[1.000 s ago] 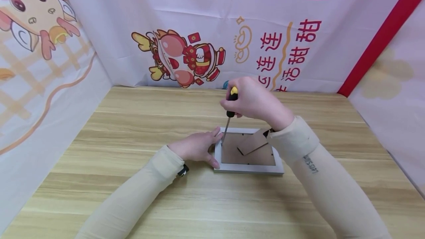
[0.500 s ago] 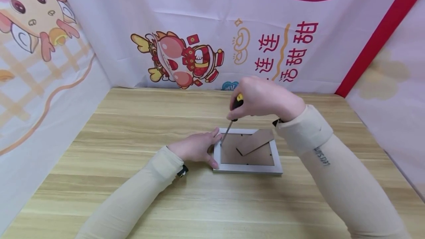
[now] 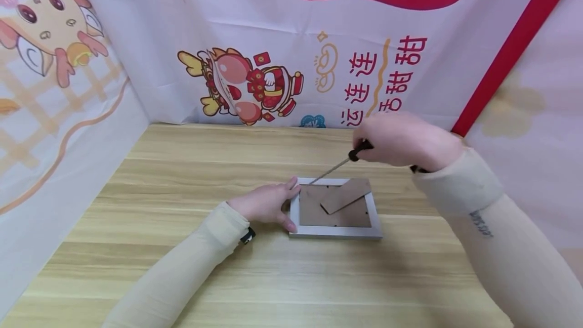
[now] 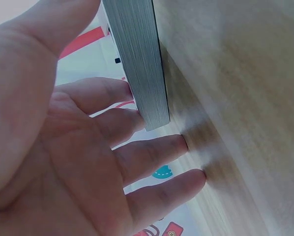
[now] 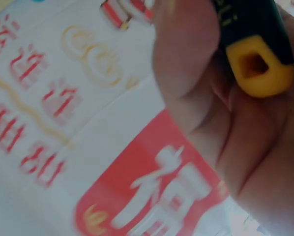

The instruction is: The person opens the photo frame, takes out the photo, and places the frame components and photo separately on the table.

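Note:
A picture frame (image 3: 336, 231) lies face down on the table, its silvery edge facing the front. Its brown backing board (image 3: 311, 211) carries a slanted stand flap (image 3: 347, 196), with small dark tabs along the border. My left hand (image 3: 268, 204) rests against the frame's left end, thumb near the front corner and fingers toward the back corner. In the left wrist view those fingers are mostly straight, two of them at the frame's edge. My right hand (image 3: 405, 138) grips a screwdriver (image 3: 360, 150) by its black and yellow handle. The shaft slants down left, its tip over the board's back-left corner.
The wood-grain table (image 3: 205, 277) reaches to a printed cloth backdrop (image 3: 273, 14) at the rear. More printed cloth (image 3: 54, 140) borders the left and right sides. A dark wrist strap (image 3: 248, 236) shows at my left sleeve.
My right hand has moved right and tilted the screwdriver from steep to a low slant. Its tip has shifted toward the frame's back-left corner. My left hand keeps its place on the frame.

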